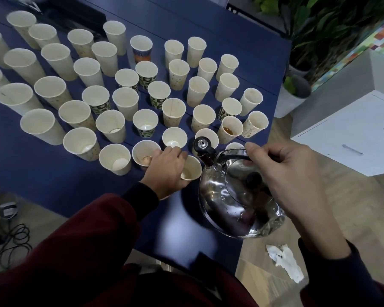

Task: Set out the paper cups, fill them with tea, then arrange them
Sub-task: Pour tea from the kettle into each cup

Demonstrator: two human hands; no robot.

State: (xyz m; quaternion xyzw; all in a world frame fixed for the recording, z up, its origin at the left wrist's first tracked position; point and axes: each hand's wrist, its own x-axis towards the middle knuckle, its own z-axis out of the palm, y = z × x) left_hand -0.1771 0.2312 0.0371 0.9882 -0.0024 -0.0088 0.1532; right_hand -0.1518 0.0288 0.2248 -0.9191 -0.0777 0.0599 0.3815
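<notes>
At the lower left I see cables (11, 240) on the floor beside the blue table (42, 173). Cups (125, 100) stand upright in loose rows across the table's upper left and centre, and most look dry inside. Just left of centre, the left hand (166, 170) curls its fingers round the near cup (192, 168), which stands on the table in the row nearest the bottom of the frame. Right of it the kettle (235, 196) hangs tilted, its spout by that cup's rim. I cannot tell whether tea is running. Above the spout, the tea cup (230, 129) holds amber liquid. The right hand (290, 180) has its fingers hooked round the kettle's handle. Below it a paper scrap (284, 260) lies on the floor. A white cabinet (353, 134) stands at the right.
</notes>
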